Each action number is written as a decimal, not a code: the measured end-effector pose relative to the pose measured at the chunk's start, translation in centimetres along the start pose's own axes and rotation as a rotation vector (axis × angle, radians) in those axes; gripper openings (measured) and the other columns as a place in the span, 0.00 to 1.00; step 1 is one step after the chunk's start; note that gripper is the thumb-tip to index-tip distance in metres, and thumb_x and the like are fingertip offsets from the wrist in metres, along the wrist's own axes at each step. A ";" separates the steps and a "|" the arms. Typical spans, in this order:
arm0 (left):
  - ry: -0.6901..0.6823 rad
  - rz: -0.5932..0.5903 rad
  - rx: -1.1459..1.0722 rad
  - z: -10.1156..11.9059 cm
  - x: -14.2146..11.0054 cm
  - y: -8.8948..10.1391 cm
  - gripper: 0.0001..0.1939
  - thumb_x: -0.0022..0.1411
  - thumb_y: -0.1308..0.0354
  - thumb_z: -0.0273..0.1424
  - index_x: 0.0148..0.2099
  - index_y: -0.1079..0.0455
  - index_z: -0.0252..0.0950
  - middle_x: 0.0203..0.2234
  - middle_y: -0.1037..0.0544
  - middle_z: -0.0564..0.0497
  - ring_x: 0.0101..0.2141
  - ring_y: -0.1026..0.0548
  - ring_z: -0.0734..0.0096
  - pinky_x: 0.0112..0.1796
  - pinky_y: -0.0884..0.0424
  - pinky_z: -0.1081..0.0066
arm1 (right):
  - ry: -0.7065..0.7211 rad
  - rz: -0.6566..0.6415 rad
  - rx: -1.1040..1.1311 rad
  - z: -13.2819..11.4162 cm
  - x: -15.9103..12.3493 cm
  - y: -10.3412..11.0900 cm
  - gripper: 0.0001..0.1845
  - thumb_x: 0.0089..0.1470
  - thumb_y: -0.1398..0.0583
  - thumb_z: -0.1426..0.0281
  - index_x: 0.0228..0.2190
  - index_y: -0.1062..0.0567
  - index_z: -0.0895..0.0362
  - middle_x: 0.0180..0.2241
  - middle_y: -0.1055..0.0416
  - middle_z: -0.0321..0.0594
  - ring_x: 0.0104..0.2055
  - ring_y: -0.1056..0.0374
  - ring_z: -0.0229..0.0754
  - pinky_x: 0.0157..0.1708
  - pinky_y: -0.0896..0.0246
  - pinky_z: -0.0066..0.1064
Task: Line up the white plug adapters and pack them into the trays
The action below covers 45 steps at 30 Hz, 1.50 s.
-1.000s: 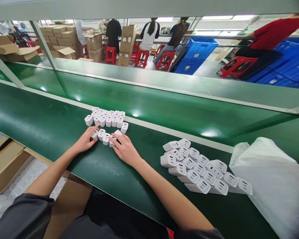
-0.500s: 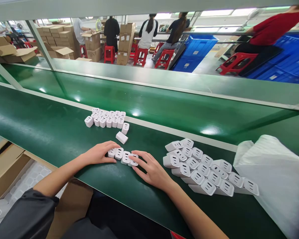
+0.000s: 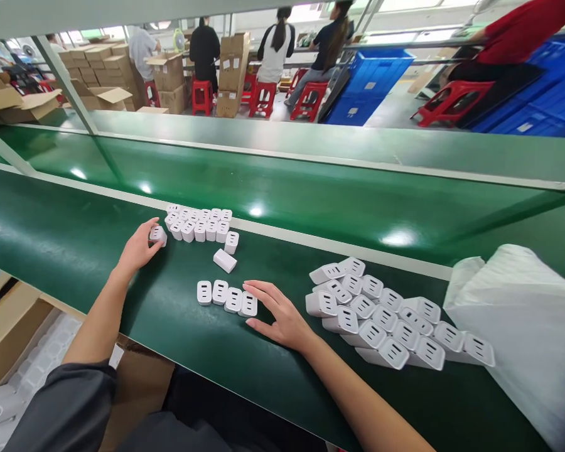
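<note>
My left hand has its thumb and fingers around a white USB charger, at the left end of a far group of upright chargers. Nearer to me, a short row of chargers stands on the green work surface, with slotted faces up. At the right end of this row, my right hand rests with thumb and fingers apart, its fingertips at the last charger. A single charger lies on its side between the row and the far group.
Many chargers lie in a slanted cluster on the right, beside a white plastic bag. A cardboard box of white parts stands below the surface at left. Beyond the benches, several people sit on red stools near blue crates.
My left hand has left the short row and moved up and left to the charger by the far group. My right hand has shifted slightly, uncovering the row's last charger.
</note>
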<state>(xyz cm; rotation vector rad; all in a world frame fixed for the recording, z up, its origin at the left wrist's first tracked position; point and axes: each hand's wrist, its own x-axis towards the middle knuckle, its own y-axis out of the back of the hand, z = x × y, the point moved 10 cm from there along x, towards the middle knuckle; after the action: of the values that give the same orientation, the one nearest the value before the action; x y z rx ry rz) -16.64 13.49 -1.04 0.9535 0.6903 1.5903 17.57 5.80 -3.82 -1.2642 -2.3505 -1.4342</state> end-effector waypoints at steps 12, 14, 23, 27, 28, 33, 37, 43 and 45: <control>-0.205 -0.586 -0.147 11.1 -6.5 -5.1 0.36 0.60 0.39 0.47 0.67 0.44 0.47 0.53 0.28 0.47 0.51 0.28 0.60 0.51 0.30 0.61 | -0.098 0.043 0.202 1.8 -0.3 0.2 0.28 0.67 0.51 0.52 0.62 0.37 0.51 0.55 0.32 0.50 0.58 0.35 0.49 0.56 0.34 0.45; -0.176 -0.495 -0.194 11.8 -4.1 -5.0 0.31 0.62 0.42 0.49 0.64 0.40 0.44 0.52 0.27 0.47 0.49 0.27 0.60 0.48 0.28 0.62 | -0.124 0.059 0.203 2.1 -0.3 0.2 0.27 0.67 0.51 0.53 0.61 0.36 0.52 0.55 0.32 0.49 0.57 0.34 0.49 0.56 0.34 0.46; -0.264 -0.459 0.158 16.0 -0.4 -10.3 0.25 0.60 0.43 0.50 0.51 0.31 0.38 0.43 0.23 0.46 0.42 0.25 0.57 0.39 0.30 0.64 | -0.231 0.161 0.243 3.3 -0.4 1.2 0.22 0.69 0.52 0.57 0.57 0.32 0.51 0.52 0.29 0.47 0.51 0.30 0.46 0.51 0.31 0.45; -0.138 -0.558 -0.072 13.9 -0.1 -10.8 0.23 0.61 0.45 0.49 0.50 0.29 0.39 0.39 0.21 0.49 0.37 0.24 0.61 0.38 0.30 0.65 | -0.319 0.230 0.299 4.2 -0.4 1.5 0.19 0.68 0.49 0.61 0.56 0.31 0.50 0.50 0.28 0.46 0.49 0.29 0.45 0.48 0.29 0.42; -0.105 -0.609 -0.146 13.3 -0.1 -11.1 0.23 0.62 0.48 0.50 0.50 0.28 0.39 0.40 0.21 0.49 0.37 0.23 0.62 0.37 0.29 0.66 | -0.368 0.249 0.313 4.8 -0.3 1.7 0.19 0.67 0.47 0.61 0.56 0.31 0.50 0.50 0.29 0.46 0.48 0.29 0.45 0.46 0.28 0.41; -0.120 -0.654 -0.264 12.4 0.1 -10.6 0.28 0.65 0.54 0.52 0.50 0.25 0.38 0.48 0.22 0.46 0.43 0.24 0.60 0.39 0.27 0.65 | -0.523 0.200 0.272 6.5 2.8 1.8 0.26 0.58 0.42 0.66 0.58 0.33 0.49 0.54 0.33 0.46 0.44 0.30 0.43 0.35 0.26 0.36; -0.172 -0.567 -0.220 13.0 0.0 -9.6 0.29 0.62 0.47 0.53 0.57 0.31 0.38 0.50 0.24 0.46 0.45 0.25 0.60 0.44 0.28 0.62 | -0.524 0.133 0.167 7.5 8.0 1.4 0.30 0.55 0.39 0.68 0.59 0.34 0.52 0.58 0.36 0.47 0.45 0.32 0.43 0.41 0.27 0.37; -0.264 -0.581 -0.132 14.3 -0.9 -10.2 0.28 0.56 0.39 0.49 0.52 0.33 0.37 0.47 0.24 0.46 0.43 0.26 0.58 0.42 0.30 0.61 | -0.571 0.053 0.141 8.9 10.5 -0.2 0.23 0.53 0.35 0.68 0.51 0.29 0.55 0.50 0.28 0.42 0.37 0.31 0.40 0.45 0.30 0.40; -0.285 -0.601 -0.134 14.4 -1.0 -10.4 0.26 0.57 0.39 0.48 0.52 0.32 0.38 0.47 0.24 0.47 0.43 0.25 0.59 0.41 0.29 0.62 | -0.556 0.077 0.171 8.2 8.8 0.8 0.21 0.54 0.36 0.66 0.50 0.30 0.54 0.48 0.27 0.41 0.40 0.30 0.41 0.42 0.29 0.38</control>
<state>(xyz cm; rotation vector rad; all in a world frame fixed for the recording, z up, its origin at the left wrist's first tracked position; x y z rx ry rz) 1.03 14.14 -2.63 0.7584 0.5888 0.9374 14.93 17.57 -3.53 -1.8648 -2.6336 -0.9139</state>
